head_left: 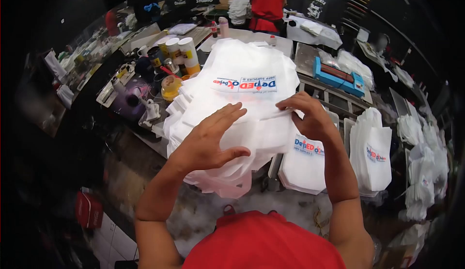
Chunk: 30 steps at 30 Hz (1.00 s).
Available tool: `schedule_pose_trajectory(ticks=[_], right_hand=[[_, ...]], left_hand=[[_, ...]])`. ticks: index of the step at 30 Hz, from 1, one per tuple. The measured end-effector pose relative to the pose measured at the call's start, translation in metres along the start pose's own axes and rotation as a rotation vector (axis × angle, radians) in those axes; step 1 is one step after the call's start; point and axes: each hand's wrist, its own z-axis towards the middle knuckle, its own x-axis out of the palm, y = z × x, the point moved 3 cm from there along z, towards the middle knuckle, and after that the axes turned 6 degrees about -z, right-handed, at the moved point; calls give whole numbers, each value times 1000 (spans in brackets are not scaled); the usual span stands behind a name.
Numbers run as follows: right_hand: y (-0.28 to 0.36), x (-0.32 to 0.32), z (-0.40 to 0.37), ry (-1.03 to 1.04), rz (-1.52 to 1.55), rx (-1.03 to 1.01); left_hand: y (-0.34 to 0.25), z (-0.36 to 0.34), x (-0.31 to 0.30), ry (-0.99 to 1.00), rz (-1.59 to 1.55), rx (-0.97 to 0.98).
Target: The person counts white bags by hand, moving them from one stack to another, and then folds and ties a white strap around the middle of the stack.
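Observation:
In front of me lies a tall, uneven stack of white cloth-like bags point(232, 60), the top one printed with a blue and red "DepED" logo that appears upside down. Over the stack's near left part, my left hand point(210, 135) is open, its fingers stretched out and the thumb apart. My right hand point(310, 116) is at the right edge of the top bag, with fingertips and thumb closed on that edge. Under my right forearm sits a smaller pile of printed white bags point(302, 172). The lower layers of the big stack hang loosely toward me.
Another pile of printed bags point(370, 152) stands at the right, beside more hanging white bags point(419, 172). A blue machine with a roller point(339, 77) is beyond. Ink containers point(189, 53) and a yellowish tub point(171, 88) crowd the left. A person in red point(268, 0) stands at the back.

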Motion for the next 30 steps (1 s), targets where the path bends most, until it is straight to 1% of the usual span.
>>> schedule_pose_trajectory(ticks=[1,3,4,5,7,8,9,11,12,13,15,16,17,18,19,20,21,23,24,25,27,28,29,30], right_hand=[[5,3,0,-4,-9,5],[18,15,-6,75,200,-45],[25,23,-11,100,252,3],[30,26,-13,188,229,-32],[33,30,-20,141,350,-49],[29,28,-23,91,413,-24],[21,23,-26,40,477,1],[-14,19,-34,-151,349,108],[-23,16,-35,-195,320,184],[-30,15,-38,-235,291,258],[-31,17,-42,-206,279,304],[-25,18,-42,-175,217,241],[-18,19,-43,-137,160,178],[-10,15,-43,-95,178,115],[1,7,-41,-79,190,106],[20,1,-39,12,224,-25],[37,-3,-38,104,263,-159],[65,4,-38,241,91,-246],[72,13,-38,219,27,-274],[69,19,-34,226,49,-300],[62,29,-30,154,-16,-394],[59,30,-23,90,73,-438],[58,28,-18,95,86,-452],[58,22,-13,78,107,-435]], left_hand=[[3,2,2,1,-4,10],[14,6,13,6,-112,-24],[13,10,16,-36,-99,4],[12,12,16,-37,-96,13],[15,12,23,231,-18,-79],[23,7,30,125,-3,89],[20,7,24,131,-2,100],[18,3,17,259,92,-81],[16,1,13,109,72,38],[16,-1,10,115,70,44],[14,-1,-3,-10,56,28],[18,1,-7,-96,0,30],[18,2,-14,-168,22,16],[19,4,-19,-196,33,14],[19,6,-25,-229,49,8],[19,5,-30,-156,90,-20],[13,4,-31,-167,97,-51],[0,-3,-30,-184,-16,-226],[-7,-8,-29,-196,35,-215],[-9,-11,-30,-208,55,-241],[-19,-14,-33,-133,267,-10],[-25,-16,-38,-54,359,-55],[-28,-18,-40,-59,367,-71],[-36,-18,-42,-72,411,-44]])
